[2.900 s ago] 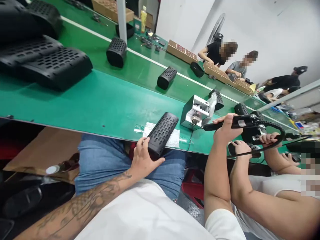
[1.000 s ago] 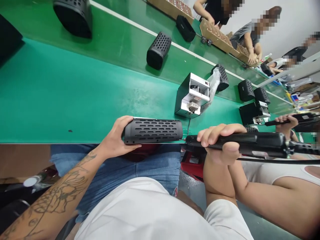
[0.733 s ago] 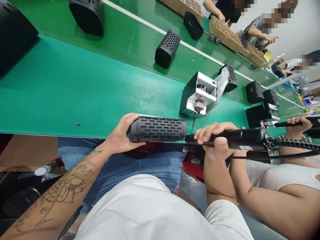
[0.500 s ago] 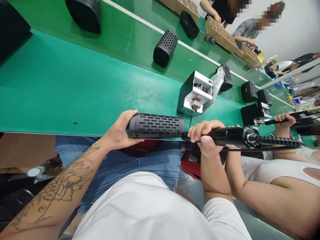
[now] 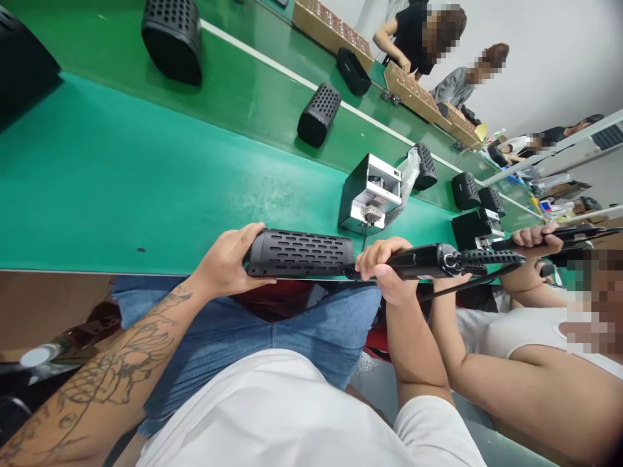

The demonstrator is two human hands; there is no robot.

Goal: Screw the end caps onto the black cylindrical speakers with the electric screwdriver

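My left hand (image 5: 226, 263) grips the far left end of a black slotted speaker housing (image 5: 304, 253), which lies on its side at the front edge of the green table. In my right hand (image 5: 389, 266) is a black electric screwdriver (image 5: 423, 261), held level with a cord trailing from its back end. Its tip meets the right end of the housing; the exact contact point is hidden. Just behind my right hand stands a silver and black screw feeder (image 5: 372, 194).
A green conveyor (image 5: 253, 97) runs behind the table, carrying several black housings such as this one (image 5: 318, 115). On my right a co-worker's hand (image 5: 538, 240) holds another screwdriver beside a second screw feeder (image 5: 479, 228). Cardboard trays (image 5: 413, 91) sit across the line, where other people work.
The view has shifted slightly, so the background sits lower and further left. Both hands keep their hold, and the screwdriver's back end has swung a little.
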